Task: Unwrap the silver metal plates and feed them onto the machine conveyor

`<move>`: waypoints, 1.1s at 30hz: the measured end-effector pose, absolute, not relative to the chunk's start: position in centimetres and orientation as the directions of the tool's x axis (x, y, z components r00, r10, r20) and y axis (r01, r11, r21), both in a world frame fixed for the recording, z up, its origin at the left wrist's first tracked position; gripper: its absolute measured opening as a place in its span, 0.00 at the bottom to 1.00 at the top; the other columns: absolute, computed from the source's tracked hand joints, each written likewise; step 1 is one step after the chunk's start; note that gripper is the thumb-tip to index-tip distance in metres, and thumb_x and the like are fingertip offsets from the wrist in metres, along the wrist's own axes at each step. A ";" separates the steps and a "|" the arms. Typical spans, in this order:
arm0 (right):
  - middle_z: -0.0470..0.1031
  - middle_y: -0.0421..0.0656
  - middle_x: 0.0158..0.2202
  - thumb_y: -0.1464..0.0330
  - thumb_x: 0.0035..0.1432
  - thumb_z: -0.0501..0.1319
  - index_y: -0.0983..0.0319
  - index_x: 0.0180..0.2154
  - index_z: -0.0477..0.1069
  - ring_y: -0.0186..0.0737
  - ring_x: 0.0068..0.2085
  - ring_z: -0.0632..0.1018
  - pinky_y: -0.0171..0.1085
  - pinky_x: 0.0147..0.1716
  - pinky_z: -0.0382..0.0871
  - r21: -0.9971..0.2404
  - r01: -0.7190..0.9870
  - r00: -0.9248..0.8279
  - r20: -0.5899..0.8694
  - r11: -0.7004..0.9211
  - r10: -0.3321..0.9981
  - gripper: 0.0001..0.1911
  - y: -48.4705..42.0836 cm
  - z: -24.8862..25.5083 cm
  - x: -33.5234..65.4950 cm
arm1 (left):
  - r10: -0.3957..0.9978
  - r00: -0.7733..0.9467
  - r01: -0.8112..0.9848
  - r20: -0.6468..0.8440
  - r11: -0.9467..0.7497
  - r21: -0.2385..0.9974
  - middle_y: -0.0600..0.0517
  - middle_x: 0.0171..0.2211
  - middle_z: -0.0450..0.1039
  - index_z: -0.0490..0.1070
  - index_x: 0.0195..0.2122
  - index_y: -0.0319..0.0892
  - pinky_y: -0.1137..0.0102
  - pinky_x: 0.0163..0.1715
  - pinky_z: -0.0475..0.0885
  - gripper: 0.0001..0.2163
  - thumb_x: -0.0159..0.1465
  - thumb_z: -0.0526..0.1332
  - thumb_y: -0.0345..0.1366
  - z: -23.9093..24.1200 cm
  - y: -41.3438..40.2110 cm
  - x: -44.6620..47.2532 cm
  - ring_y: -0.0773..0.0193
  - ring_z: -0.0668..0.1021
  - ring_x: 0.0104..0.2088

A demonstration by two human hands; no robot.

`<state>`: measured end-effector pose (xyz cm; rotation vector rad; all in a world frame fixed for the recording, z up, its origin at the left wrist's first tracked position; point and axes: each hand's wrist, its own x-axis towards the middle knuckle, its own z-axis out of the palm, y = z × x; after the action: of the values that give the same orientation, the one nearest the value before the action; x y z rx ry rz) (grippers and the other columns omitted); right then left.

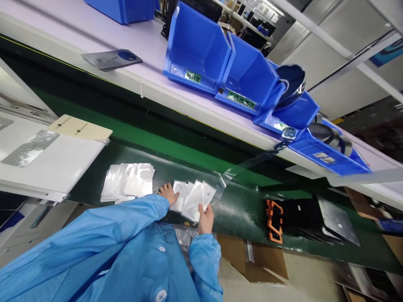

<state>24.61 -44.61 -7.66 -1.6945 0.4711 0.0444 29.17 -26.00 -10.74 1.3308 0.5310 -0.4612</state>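
Note:
My right hand [206,220] pinches the lower edge of a fanned set of white phone-back sheets [193,202], thumb on top. Beside the leftmost sheet, one with small camera marks [179,193], my left hand [168,194] has its fingers apart and its thumb at the sheet's edge. To the left of that hand lies a larger overlapping pile of white phone-back sheets [127,180], glossy in the light. Both groups rest on the dark green work surface [236,209].
Blue bins [198,46] line the raised shelf; one holds tape rolls [321,131]. A clear strip [248,161] hangs from the shelf edge. Orange frames [275,221] and black sheets [302,220] lie at right. A white machine [63,155] stands left; a cardboard box [255,260] sits below.

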 end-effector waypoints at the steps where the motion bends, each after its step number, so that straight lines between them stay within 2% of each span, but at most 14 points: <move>1: 0.82 0.53 0.41 0.50 0.48 0.66 0.64 0.46 0.73 0.52 0.41 0.83 0.47 0.41 0.77 -0.941 -0.334 0.919 -0.312 -0.055 -0.241 0.30 -43.9 -7.1 24.4 | -0.052 0.803 0.591 -0.594 0.204 0.780 0.40 0.61 0.69 0.69 0.56 0.40 0.53 0.58 0.67 0.22 0.64 0.65 0.45 -10.1 -25.8 29.6 0.47 0.71 0.60; 3: 0.82 0.52 0.43 0.51 0.50 0.67 0.63 0.49 0.73 0.52 0.42 0.82 0.46 0.41 0.78 -0.939 -0.342 0.930 -0.343 0.031 -0.135 0.30 -41.7 -5.9 24.0 | -0.162 0.806 0.591 -0.569 0.267 0.761 0.38 0.56 0.75 0.72 0.52 0.40 0.58 0.56 0.69 0.23 0.61 0.67 0.48 -8.5 -25.1 30.1 0.46 0.73 0.59; 6: 0.82 0.50 0.45 0.53 0.51 0.69 0.61 0.49 0.74 0.49 0.42 0.82 0.44 0.42 0.77 -0.936 -0.347 0.935 -0.342 0.048 0.088 0.28 -38.5 -4.0 23.2 | -0.340 0.785 0.618 -0.518 0.376 0.690 0.38 0.44 0.82 0.77 0.44 0.36 0.58 0.49 0.74 0.24 0.57 0.68 0.53 -5.9 -23.1 29.4 0.45 0.81 0.49; 9: 0.82 0.47 0.36 0.50 0.54 0.68 0.62 0.39 0.78 0.47 0.37 0.81 0.43 0.42 0.76 -0.934 -0.318 0.847 -0.356 -0.160 0.395 0.23 -37.6 -2.2 23.4 | -0.408 0.785 0.619 -0.466 0.475 0.626 0.39 0.38 0.84 0.78 0.41 0.35 0.56 0.46 0.77 0.26 0.50 0.74 0.52 -3.8 -20.2 26.6 0.45 0.84 0.42; 10: 0.81 0.46 0.32 0.48 0.55 0.66 0.62 0.34 0.78 0.46 0.35 0.80 0.43 0.40 0.76 -0.928 -0.277 0.820 -0.364 -0.249 0.442 0.23 -37.8 -1.6 24.0 | -0.402 0.796 0.605 -0.452 0.510 0.611 0.39 0.38 0.84 0.78 0.41 0.35 0.55 0.46 0.77 0.26 0.50 0.74 0.52 -3.3 -19.1 25.3 0.45 0.84 0.41; 12: 0.78 0.45 0.28 0.44 0.56 0.63 0.62 0.28 0.77 0.45 0.31 0.79 0.41 0.36 0.76 -0.912 -0.185 0.853 -0.334 -0.366 0.401 0.26 -37.9 -0.6 25.9 | -0.362 0.826 0.562 -0.431 0.584 0.586 0.40 0.38 0.84 0.78 0.41 0.37 0.55 0.45 0.77 0.24 0.53 0.73 0.53 -2.5 -17.2 22.9 0.47 0.85 0.41; 15: 0.78 0.45 0.31 0.43 0.55 0.63 0.60 0.32 0.75 0.44 0.32 0.78 0.41 0.34 0.76 -0.918 -0.104 0.923 -0.232 -0.382 0.306 0.26 -35.3 0.7 29.6 | -0.292 0.861 0.495 -0.417 0.673 0.550 0.42 0.38 0.84 0.78 0.42 0.38 0.55 0.45 0.78 0.22 0.56 0.71 0.52 -2.1 -14.9 19.8 0.50 0.85 0.38; 18: 0.77 0.44 0.32 0.46 0.54 0.65 0.59 0.38 0.75 0.42 0.32 0.77 0.39 0.34 0.75 -0.934 -0.037 0.799 -0.242 -0.355 0.551 0.24 -29.1 1.6 31.8 | -0.222 0.882 0.426 -0.416 0.752 0.503 0.44 0.36 0.83 0.78 0.41 0.38 0.56 0.44 0.78 0.20 0.55 0.73 0.49 -2.3 -13.3 17.3 0.53 0.85 0.33; 20: 0.76 0.42 0.30 0.47 0.52 0.67 0.60 0.36 0.75 0.40 0.30 0.75 0.37 0.31 0.73 -0.931 0.011 0.623 -0.280 -0.366 0.731 0.23 -24.3 1.9 32.1 | -0.176 0.896 0.372 -0.408 0.799 0.472 0.46 0.36 0.83 0.78 0.42 0.39 0.57 0.43 0.79 0.21 0.54 0.75 0.47 -2.7 -12.1 15.5 0.55 0.85 0.32; 22: 0.73 0.40 0.26 0.48 0.51 0.69 0.60 0.32 0.74 0.37 0.28 0.72 0.35 0.29 0.69 -0.924 0.053 0.451 -0.317 -0.379 0.834 0.22 -19.9 2.0 31.9 | -0.142 0.910 0.324 -0.391 0.830 0.454 0.47 0.35 0.83 0.77 0.45 0.40 0.57 0.43 0.79 0.22 0.53 0.76 0.46 -3.2 -10.8 13.7 0.55 0.85 0.33; 25: 0.72 0.39 0.25 0.49 0.51 0.69 0.61 0.31 0.74 0.36 0.28 0.70 0.35 0.30 0.67 -0.926 0.095 0.262 -0.330 -0.365 0.907 0.22 -14.4 1.9 31.4 | -0.088 0.921 0.265 -0.379 0.856 0.445 0.47 0.33 0.83 0.76 0.47 0.41 0.57 0.42 0.79 0.25 0.50 0.77 0.44 -3.6 -8.3 11.0 0.53 0.85 0.36; 28: 0.72 0.39 0.26 0.51 0.56 0.66 0.61 0.32 0.74 0.37 0.28 0.71 0.35 0.29 0.65 -0.925 0.212 0.147 -0.288 -0.315 0.946 0.19 -9.8 1.9 30.6 | 0.004 0.913 0.194 -0.409 0.876 0.442 0.47 0.32 0.83 0.77 0.44 0.41 0.57 0.42 0.79 0.26 0.46 0.79 0.42 -3.8 -5.6 8.8 0.51 0.85 0.37; 31: 0.72 0.39 0.26 0.54 0.61 0.61 0.60 0.33 0.73 0.37 0.28 0.71 0.35 0.29 0.63 -0.890 0.392 0.111 -0.205 -0.233 0.972 0.16 -5.0 1.6 29.8 | 0.128 0.881 0.095 -0.456 0.895 0.436 0.47 0.32 0.83 0.77 0.41 0.40 0.56 0.42 0.79 0.23 0.46 0.79 0.41 -3.8 -3.2 7.0 0.51 0.85 0.36; 33: 0.74 0.40 0.27 0.56 0.63 0.58 0.60 0.34 0.72 0.39 0.29 0.73 0.35 0.31 0.64 -0.856 0.475 0.178 -0.136 -0.206 0.975 0.14 -1.3 0.9 29.8 | 0.194 0.848 0.037 -0.493 0.907 0.420 0.46 0.34 0.83 0.77 0.40 0.39 0.56 0.42 0.78 0.21 0.47 0.79 0.40 -4.0 -1.9 5.8 0.53 0.84 0.35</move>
<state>29.83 -1.31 0.86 -1.7826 -1.3721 0.9453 5.80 -1.89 -3.95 0.4325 0.5566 0.0856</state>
